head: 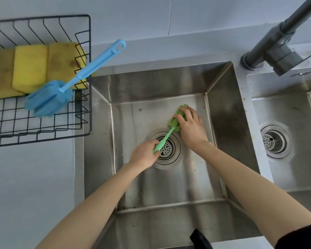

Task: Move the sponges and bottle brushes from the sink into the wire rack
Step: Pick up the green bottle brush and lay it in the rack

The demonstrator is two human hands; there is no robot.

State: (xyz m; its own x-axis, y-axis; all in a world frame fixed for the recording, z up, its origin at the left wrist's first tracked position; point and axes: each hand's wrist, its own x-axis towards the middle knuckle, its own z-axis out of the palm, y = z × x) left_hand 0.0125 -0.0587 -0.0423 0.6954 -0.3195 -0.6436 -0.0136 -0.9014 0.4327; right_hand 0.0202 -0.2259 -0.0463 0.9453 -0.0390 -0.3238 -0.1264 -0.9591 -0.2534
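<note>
A green bottle brush (166,137) lies on the bottom of the steel sink (221,112), its handle crossing the drain (166,149). My left hand (144,155) grips the end of the handle. My right hand (191,125) holds the green sponge head at the far end. On the counter to the left stands the black wire rack (87,72). It holds three yellow sponges (30,69) and a blue bottle brush (61,88), whose handle sticks out over the rack's right rim.
A dark grey faucet (276,44) rises at the back right. A second basin (284,141) with its own drain lies to the right. Light counter surrounds the rack. A black object (200,238) shows at the sink's near edge.
</note>
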